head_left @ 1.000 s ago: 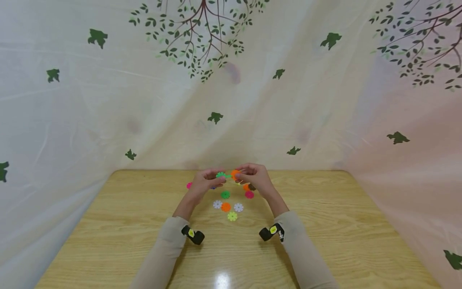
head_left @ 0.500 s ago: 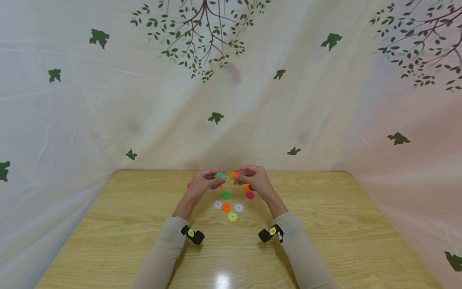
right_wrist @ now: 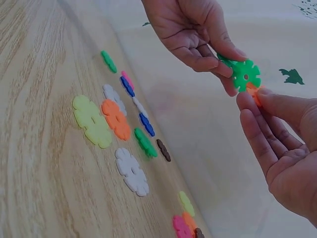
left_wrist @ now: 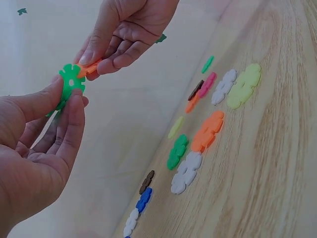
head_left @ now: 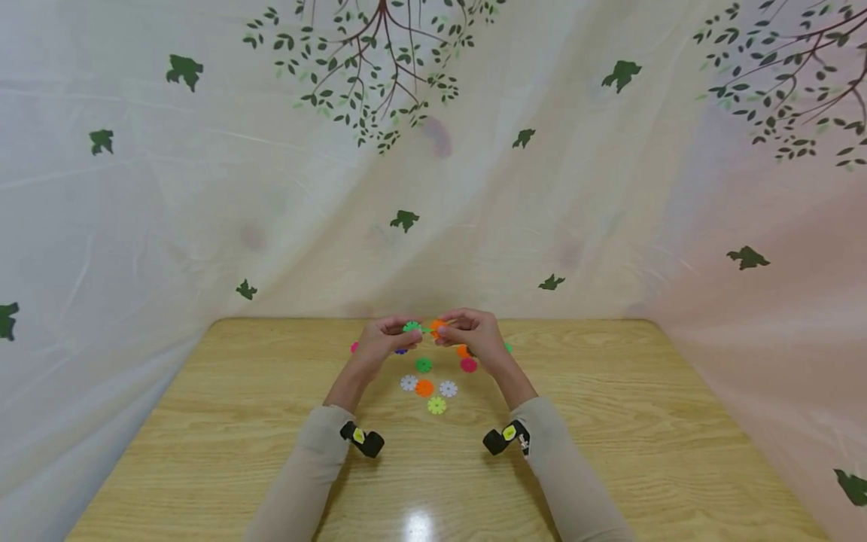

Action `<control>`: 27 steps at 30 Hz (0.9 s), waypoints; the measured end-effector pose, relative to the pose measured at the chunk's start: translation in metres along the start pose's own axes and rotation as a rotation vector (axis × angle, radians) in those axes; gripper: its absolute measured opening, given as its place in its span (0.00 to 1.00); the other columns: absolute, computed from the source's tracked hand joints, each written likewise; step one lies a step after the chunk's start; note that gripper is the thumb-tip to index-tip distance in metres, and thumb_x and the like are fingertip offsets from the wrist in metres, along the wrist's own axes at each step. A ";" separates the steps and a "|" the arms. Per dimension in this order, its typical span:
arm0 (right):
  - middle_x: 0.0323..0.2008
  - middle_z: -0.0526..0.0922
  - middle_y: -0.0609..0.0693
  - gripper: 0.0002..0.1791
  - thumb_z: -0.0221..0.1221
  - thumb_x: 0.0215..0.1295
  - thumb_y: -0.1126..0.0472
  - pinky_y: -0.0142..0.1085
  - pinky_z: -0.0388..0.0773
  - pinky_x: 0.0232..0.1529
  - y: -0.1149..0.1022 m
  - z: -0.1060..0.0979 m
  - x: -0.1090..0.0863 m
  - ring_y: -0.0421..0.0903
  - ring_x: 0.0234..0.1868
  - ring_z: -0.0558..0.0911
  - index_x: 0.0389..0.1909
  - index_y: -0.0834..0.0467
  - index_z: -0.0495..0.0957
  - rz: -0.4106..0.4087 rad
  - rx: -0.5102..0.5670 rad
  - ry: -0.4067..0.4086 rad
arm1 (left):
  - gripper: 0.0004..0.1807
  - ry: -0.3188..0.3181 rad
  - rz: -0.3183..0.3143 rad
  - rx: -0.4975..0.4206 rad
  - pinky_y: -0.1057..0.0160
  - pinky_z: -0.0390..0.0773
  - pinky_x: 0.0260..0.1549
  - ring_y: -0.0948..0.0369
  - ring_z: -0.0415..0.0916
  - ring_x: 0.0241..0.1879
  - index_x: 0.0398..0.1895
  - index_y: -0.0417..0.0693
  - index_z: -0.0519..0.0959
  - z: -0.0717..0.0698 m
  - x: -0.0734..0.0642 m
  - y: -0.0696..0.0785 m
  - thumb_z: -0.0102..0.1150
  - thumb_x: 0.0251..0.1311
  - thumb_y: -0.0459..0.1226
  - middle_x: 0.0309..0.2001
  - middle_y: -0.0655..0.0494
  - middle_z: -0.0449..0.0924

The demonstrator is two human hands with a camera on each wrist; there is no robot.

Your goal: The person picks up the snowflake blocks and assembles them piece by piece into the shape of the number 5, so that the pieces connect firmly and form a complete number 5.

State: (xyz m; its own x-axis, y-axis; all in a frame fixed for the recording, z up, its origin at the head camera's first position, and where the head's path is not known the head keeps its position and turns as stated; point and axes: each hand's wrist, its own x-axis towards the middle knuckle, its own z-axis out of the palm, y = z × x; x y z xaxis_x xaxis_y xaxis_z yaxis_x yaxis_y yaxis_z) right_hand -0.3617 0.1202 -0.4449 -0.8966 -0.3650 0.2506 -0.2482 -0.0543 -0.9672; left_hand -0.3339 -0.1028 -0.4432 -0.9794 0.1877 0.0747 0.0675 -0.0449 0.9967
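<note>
Above the far part of the table, my left hand (head_left: 379,345) grips a green notched plastic disc (head_left: 412,327). A second green disc (left_wrist: 73,77) is joined to it and faces sideways in the left wrist view. My right hand (head_left: 478,336) pinches an orange notched disc (head_left: 438,327) between thumb and fingers. In the right wrist view the orange disc (right_wrist: 254,93) meets the rim of the facing green disc (right_wrist: 246,74). Fingertips hide part of the orange disc and much of the first green one.
Loose notched discs lie flat on the wooden table (head_left: 271,421) below the hands: a yellow one (head_left: 436,406), an orange one (head_left: 424,388), white ones (right_wrist: 132,171), a pink one (head_left: 469,365) and several more. A patterned cloth (head_left: 433,248) hangs behind the table's far edge.
My right hand has shifted slightly left, bringing the orange disc closer to the green ones. A green disc on the table now shows beside the right wrist. The left hand stays nearly still.
</note>
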 end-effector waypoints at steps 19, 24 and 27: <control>0.42 0.88 0.65 0.14 0.65 0.67 0.67 0.51 0.88 0.44 -0.011 0.009 0.000 0.46 0.34 0.90 0.51 0.69 0.83 0.001 -0.168 -0.024 | 0.18 -0.176 0.007 0.087 0.36 0.73 0.63 0.59 0.77 0.45 0.61 0.38 0.79 0.000 -0.001 -0.001 0.59 0.71 0.36 0.56 0.47 0.82; 0.40 0.88 0.64 0.18 0.65 0.68 0.65 0.44 0.88 0.37 -0.020 0.005 -0.001 0.56 0.36 0.89 0.56 0.67 0.81 0.012 -0.294 -0.071 | 0.18 -0.143 -0.016 0.093 0.37 0.74 0.62 0.51 0.74 0.45 0.60 0.39 0.80 -0.001 -0.001 -0.001 0.58 0.72 0.37 0.48 0.51 0.83; 0.36 0.89 0.61 0.17 0.66 0.67 0.65 0.38 0.84 0.32 -0.023 -0.001 -0.003 0.64 0.38 0.86 0.55 0.65 0.82 0.054 -0.375 -0.132 | 0.17 -0.122 -0.029 0.097 0.38 0.75 0.61 0.50 0.74 0.44 0.59 0.39 0.80 -0.003 -0.001 -0.002 0.58 0.72 0.37 0.42 0.56 0.82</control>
State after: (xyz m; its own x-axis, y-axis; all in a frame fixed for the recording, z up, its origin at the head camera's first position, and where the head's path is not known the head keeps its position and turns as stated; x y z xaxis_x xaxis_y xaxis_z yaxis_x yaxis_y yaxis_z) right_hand -0.3539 0.1233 -0.4236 -0.8632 -0.4759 0.1685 -0.3404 0.3023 -0.8903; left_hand -0.3339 -0.1061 -0.4451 -0.9513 0.3052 0.0437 0.0637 0.0559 0.9964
